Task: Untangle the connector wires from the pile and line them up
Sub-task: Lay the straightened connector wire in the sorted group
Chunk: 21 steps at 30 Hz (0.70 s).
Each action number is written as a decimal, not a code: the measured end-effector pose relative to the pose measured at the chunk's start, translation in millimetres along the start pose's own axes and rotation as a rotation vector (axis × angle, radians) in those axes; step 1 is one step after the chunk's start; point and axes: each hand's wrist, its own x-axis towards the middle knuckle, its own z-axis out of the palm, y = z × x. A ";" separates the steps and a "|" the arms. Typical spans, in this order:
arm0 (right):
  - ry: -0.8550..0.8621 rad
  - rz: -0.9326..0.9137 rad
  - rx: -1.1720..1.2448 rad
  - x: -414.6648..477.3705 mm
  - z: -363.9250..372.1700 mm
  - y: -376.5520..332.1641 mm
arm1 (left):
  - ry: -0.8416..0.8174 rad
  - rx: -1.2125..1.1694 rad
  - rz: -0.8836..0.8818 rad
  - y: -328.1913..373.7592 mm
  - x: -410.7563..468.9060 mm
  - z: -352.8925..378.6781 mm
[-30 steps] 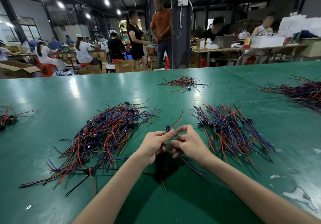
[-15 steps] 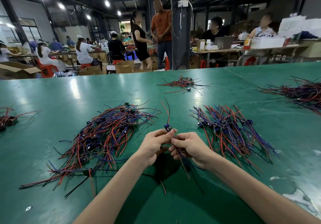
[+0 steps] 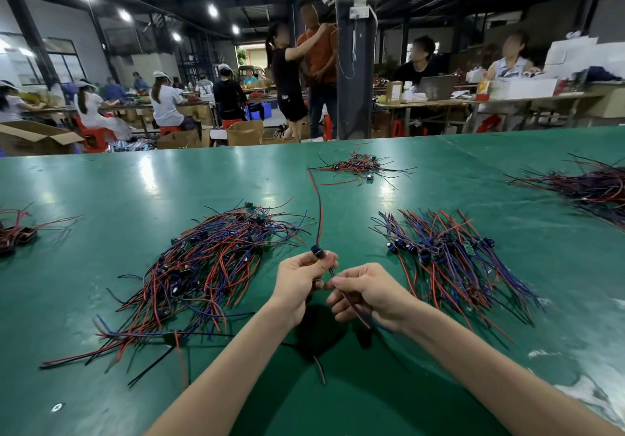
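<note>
One connector wire (image 3: pixel 319 214) is held up above the green table (image 3: pixel 135 192). My left hand (image 3: pixel 299 281) pinches its small blue-black connector at the fingertips, and the red and black leads stand straight up from it. My right hand (image 3: pixel 367 295) grips the blue and red leads that hang below the connector and trail toward me. A tangled pile of red, blue and black wires (image 3: pixel 203 273) lies to the left of my hands. To the right lies a group of wires (image 3: pixel 453 259) lined up roughly side by side.
A small wire heap (image 3: pixel 360 168) lies further back at the centre, a larger one (image 3: pixel 588 188) at the right edge, and a few wires (image 3: pixel 17 232) at the left edge. Loose leads (image 3: pixel 318 368) lie under my wrists. People work at tables beyond the far edge.
The upper red and black leads have swung from leaning right to standing tall and straight. My right hand has slid down the lower leads; my left hand keeps hold of the connector.
</note>
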 end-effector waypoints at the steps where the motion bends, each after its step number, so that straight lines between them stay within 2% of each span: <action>1: -0.020 0.003 -0.024 -1.1 1.0 0.4 | 0.034 -0.006 0.007 2.3 1.9 -2.4; 10: -0.136 0.003 -0.187 -10.3 10.9 6.2 | 0.226 -0.086 0.010 20.8 16.0 -26.4; 14: -0.121 -0.023 -0.267 -10.9 13.4 6.0 | 0.256 -0.098 0.011 22.1 17.6 -31.6; 17: -0.113 -0.063 -0.414 -10.5 12.3 7.7 | 0.268 -0.096 0.001 21.0 18.9 -32.7; 19: -0.150 -0.076 -0.474 -9.8 10.7 8.0 | 0.271 -0.093 -0.007 20.0 18.8 -33.8; 21: -0.219 -0.071 -0.426 -10.1 8.2 6.1 | 0.265 -0.096 -0.019 20.0 18.7 -35.1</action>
